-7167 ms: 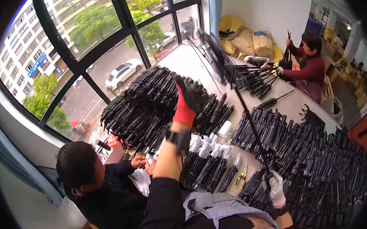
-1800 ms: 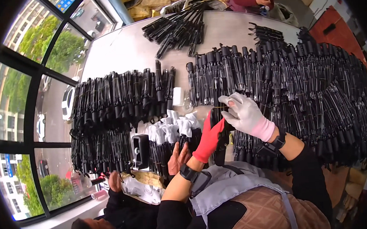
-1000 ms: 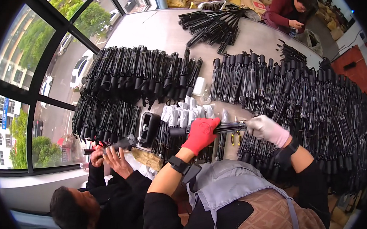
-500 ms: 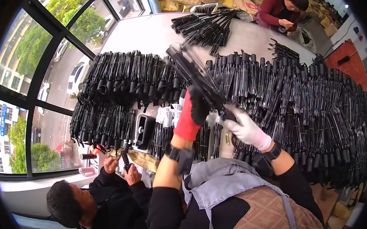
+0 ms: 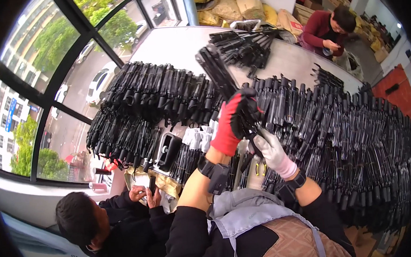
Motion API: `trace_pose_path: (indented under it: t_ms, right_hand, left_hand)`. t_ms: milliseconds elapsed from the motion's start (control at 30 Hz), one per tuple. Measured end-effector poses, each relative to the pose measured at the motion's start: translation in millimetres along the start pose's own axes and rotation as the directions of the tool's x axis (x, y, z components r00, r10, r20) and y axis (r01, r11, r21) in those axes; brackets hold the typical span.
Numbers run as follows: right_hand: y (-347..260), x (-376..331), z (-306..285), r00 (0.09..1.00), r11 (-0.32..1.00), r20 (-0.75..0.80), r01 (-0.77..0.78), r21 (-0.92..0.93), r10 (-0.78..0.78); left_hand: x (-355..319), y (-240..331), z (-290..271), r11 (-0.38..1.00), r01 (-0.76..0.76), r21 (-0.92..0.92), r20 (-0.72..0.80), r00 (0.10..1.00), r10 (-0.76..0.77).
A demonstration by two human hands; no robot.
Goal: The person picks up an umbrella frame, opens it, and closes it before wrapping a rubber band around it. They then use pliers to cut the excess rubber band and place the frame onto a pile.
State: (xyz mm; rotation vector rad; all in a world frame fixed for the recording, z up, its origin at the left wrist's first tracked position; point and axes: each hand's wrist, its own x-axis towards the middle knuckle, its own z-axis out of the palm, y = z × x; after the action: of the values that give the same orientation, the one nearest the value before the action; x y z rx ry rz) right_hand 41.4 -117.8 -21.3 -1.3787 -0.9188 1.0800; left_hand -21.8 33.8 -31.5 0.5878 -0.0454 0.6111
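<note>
My left hand [image 5: 233, 124], in a red and black glove, is closed around a bundle of black folding umbrella frames [image 5: 217, 72]. The bundle tilts up and to the left over the table. At its lower end is my right hand [image 5: 274, 155], in a white glove, with its fingers closed on the frames' ends. Rows of similar umbrella frames [image 5: 328, 135] fill the right side of the table, and more frames [image 5: 161, 91] lie stacked at the left. Part of the held bundle is hidden behind my gloves.
A black open case [image 5: 168, 152] and white-wrapped pieces [image 5: 197, 137] lie left of my left arm. Yellow-handled pliers [image 5: 260, 169] are below my right hand. One co-worker [image 5: 93, 220] sits at lower left, another [image 5: 324, 34] at the far right. A fanned pile of frames [image 5: 245, 48] lies at the table's back.
My left hand has turned, its red cuff swinging toward the right, with the umbrella frames still in it. The right hand stays at their lower end. The whole view has shifted slightly.
</note>
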Motion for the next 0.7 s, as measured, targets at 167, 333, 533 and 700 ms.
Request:
trace_pose_path:
  t_ms: [167,333,533,700]
  right_hand:
    - [21.1,18.2,14.3,0.949,0.945,-0.106,0.277,-0.175,-0.298]
    - [-17.1,50.8,-1.6,0.822,0.857,-0.309,0.361,-0.367,-0.478]
    - [55.2,72.8,-6.5,0.760,0.879,-0.449,0.452,-0.153,-0.469]
    - [16.8,60.4,-4.2,0.951,0.976,-0.219,0.212,-0.052,-0.219]
  left_hand:
    - [14.2,11.8,5.6,0.973,0.092,0.212,-0.141,0.988,-0.063]
    - [30.9,11.8,57.5,0.937,-0.136,0.322,-0.159,0.968,0.196]
    - [22.9,-10.1,52.6,0.898,-0.099,0.428,-0.190,0.962,0.196]
    - [18.8,-14.6,27.1,0.859,-0.035,0.512,-0.307,0.926,0.221]
